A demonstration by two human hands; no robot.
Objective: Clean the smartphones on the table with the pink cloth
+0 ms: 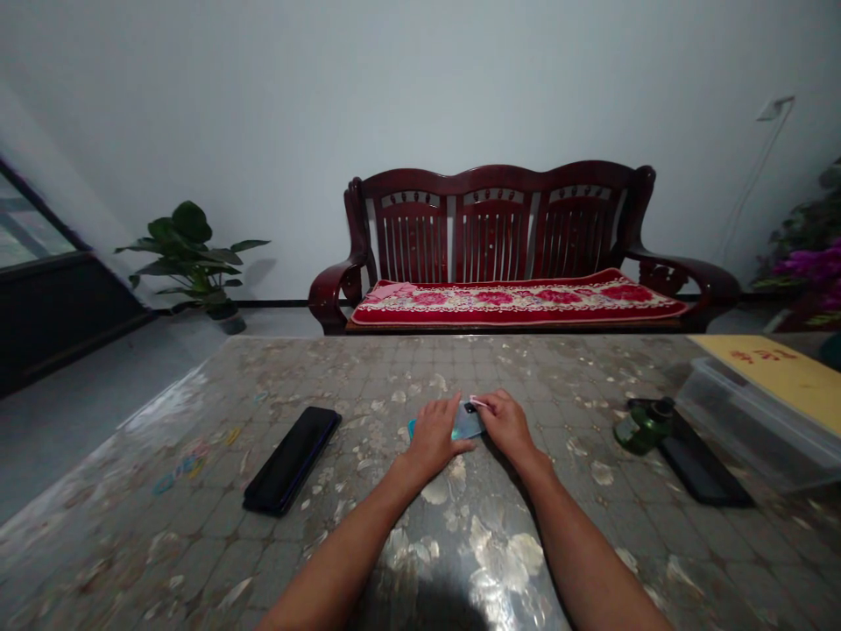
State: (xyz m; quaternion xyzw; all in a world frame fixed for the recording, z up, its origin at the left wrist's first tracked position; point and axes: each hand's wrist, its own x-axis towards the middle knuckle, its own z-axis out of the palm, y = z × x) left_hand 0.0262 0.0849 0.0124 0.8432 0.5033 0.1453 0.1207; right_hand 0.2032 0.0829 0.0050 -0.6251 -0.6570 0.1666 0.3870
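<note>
A: Which step is in hand here?

B: The back of the light blue phone (pixel 468 427) is probably being wiped near its camera block (pixel 469 407); this is only judged from the pose of the hands.

A: And where is this phone placed?

B: It appears to be laid flat on the worktop (pixel 526 364), near the middle. A dark phone (pixel 293 460) is seen well apart to the left, and a green bottle (pixel 644 429) well apart to the right.

A: How is each hand occupied?

B: By the left hand (pixel 432 429), the light blue phone is grasped from above, across its width. By the right hand (pixel 505 422), a small pinkish-white piece (pixel 482 402) is pinched beside the camera block. Whether it is cloth or paper cannot be told.

A: What is called for by the next move?

B: A steady hold is needed on the left, it seems, while the piece is guided lightly around the camera block. With too much pressure, the phone could be pushed sideways.
</note>
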